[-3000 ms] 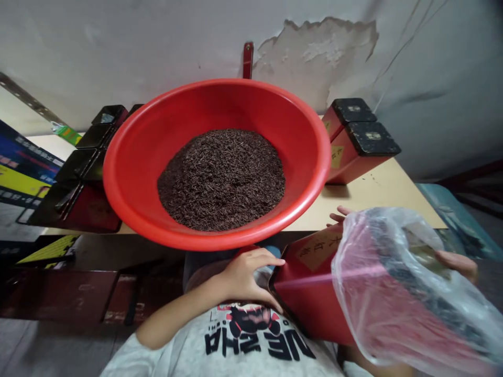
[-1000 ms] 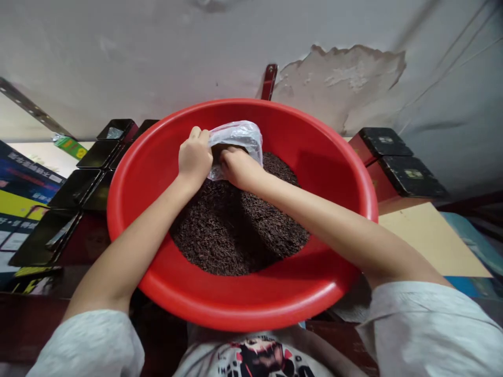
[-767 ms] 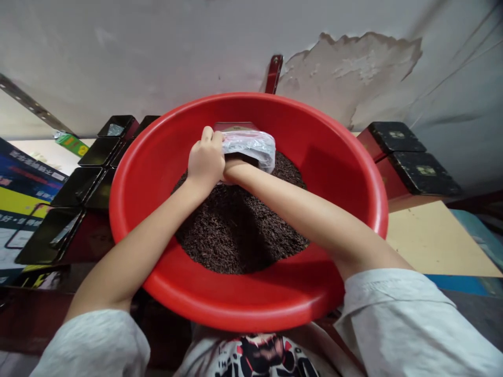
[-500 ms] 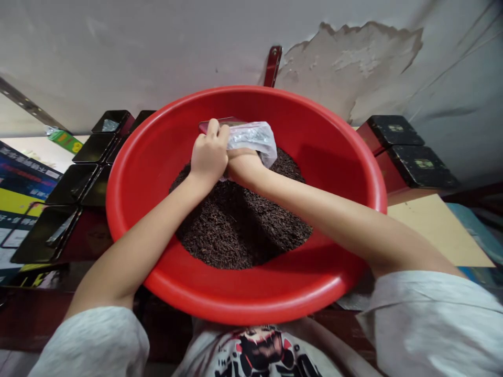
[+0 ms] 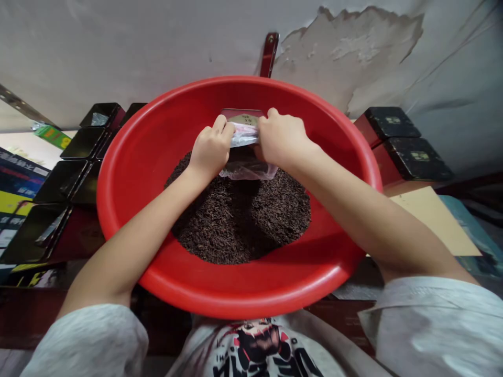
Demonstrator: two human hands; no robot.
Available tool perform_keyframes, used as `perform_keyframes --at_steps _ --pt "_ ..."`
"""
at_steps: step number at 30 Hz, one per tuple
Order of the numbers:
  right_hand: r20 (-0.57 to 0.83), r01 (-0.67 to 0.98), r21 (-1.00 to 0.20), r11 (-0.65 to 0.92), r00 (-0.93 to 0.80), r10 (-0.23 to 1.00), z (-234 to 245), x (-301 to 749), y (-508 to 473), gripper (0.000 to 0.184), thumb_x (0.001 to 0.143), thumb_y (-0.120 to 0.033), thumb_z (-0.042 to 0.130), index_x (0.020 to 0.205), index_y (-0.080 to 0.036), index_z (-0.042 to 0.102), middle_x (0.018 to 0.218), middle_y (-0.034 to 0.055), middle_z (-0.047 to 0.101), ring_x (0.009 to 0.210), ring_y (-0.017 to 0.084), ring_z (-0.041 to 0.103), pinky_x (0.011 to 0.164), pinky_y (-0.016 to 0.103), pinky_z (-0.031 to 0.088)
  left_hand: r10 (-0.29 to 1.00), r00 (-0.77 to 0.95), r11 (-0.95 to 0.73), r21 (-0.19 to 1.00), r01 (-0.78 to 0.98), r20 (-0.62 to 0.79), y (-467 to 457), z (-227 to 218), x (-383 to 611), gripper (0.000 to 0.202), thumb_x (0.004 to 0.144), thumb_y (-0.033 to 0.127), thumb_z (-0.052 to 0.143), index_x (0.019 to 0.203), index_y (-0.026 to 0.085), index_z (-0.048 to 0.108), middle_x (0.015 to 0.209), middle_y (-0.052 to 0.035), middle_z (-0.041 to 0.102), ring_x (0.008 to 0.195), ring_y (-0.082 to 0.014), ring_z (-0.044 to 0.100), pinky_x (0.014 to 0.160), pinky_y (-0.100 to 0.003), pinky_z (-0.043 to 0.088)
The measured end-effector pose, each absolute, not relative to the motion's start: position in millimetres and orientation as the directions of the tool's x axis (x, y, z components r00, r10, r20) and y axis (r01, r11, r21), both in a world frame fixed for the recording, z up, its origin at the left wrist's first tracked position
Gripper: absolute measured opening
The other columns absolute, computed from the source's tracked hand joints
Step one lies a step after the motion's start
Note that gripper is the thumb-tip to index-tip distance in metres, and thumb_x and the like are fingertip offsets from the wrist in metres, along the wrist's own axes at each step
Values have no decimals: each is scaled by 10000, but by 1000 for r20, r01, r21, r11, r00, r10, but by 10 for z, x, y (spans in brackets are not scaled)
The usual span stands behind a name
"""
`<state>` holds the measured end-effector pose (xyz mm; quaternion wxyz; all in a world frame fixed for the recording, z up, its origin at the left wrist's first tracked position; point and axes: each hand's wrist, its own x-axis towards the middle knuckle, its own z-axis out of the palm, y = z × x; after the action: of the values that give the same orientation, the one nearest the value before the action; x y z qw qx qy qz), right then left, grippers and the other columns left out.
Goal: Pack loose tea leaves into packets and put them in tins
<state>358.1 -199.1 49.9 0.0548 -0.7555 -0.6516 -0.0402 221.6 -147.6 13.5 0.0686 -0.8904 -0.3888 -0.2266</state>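
A large red plastic basin (image 5: 157,136) holds a heap of dark, loose tea-like leaves (image 5: 220,225). Over the far side of the heap is a dark red tin (image 5: 251,112) with a gold label, lined with a clear plastic bag (image 5: 249,172) whose mouth hangs open toward me. My left hand (image 5: 212,146) is closed on the left side of the bag's rim at the tin's edge. On the right side, my right hand (image 5: 283,139) grips the bag's rim, its thumb hidden. How full the bag is, I cannot tell.
Several open dark tins (image 5: 74,180) stand left of the basin, some with plastic bags inside. Two tins with black lids (image 5: 418,157) stand at the right, near a tan board (image 5: 436,220). A green box (image 5: 53,136) lies far left. Behind is a peeling wall (image 5: 353,52).
My right hand has come out of the bag's mouth and moved right to its rim. The bag now opens toward me, and the tin's label shows.
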Motion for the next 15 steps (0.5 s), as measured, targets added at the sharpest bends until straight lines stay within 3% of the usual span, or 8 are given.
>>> perform_keyframes --at_steps 3,6,8,11,13,15 --pt "83 987 -161 15 -2 997 435 3786 -1866 524 662 -404 697 1080 -110 582 1110 180 536 902 271 586 797 417 462 680 618 -694 76 715 395 -1425 160 2193 294 817 100 393 1051 152 564 1095 -115 597 897 -208 596 813 -328 475" --pt "47 923 -364 128 -119 992 418 4015 -1813 622 622 -477 717 1136 -167 553 1156 131 526 925 229 565 829 388 463 686 600 -705 172 688 413 -1403 145 2166 268 829 188 452 1073 157 556 1124 -119 594 1055 -257 555 937 -409 433" --pt "59 829 -539 149 -139 989 401 4161 -1800 544 674 -505 669 1099 -185 555 1108 90 559 937 202 549 837 369 459 693 581 -711 273 648 427 -1406 104 2154 324 818 306 524 1115 175 528 1190 -116 568 1161 -286 495 1018 -480 367" --pt "71 627 -770 121 -104 992 322 4328 -1759 305 771 -466 584 854 -173 574 968 53 604 880 153 546 793 310 459 698 589 -716 394 576 408 -1419 21 2149 496 765 389 601 1203 201 463 1338 -127 467 1274 -303 401 1083 -513 287" --pt "93 541 -835 102 -44 995 237 4374 -1701 226 775 -375 603 730 -163 537 897 39 608 825 126 540 760 279 451 692 595 -721 433 540 409 -1423 -35 2149 571 746 355 615 1261 211 414 1410 -132 393 1321 -293 348 1109 -483 265" --pt "147 555 -829 76 85 985 140 4359 -1622 168 767 -280 617 709 -153 524 824 28 597 764 113 525 721 270 437 696 582 -716 458 527 420 -1417 -87 2152 635 744 308 604 1320 223 351 1461 -122 325 1358 -275 296 1128 -455 247"
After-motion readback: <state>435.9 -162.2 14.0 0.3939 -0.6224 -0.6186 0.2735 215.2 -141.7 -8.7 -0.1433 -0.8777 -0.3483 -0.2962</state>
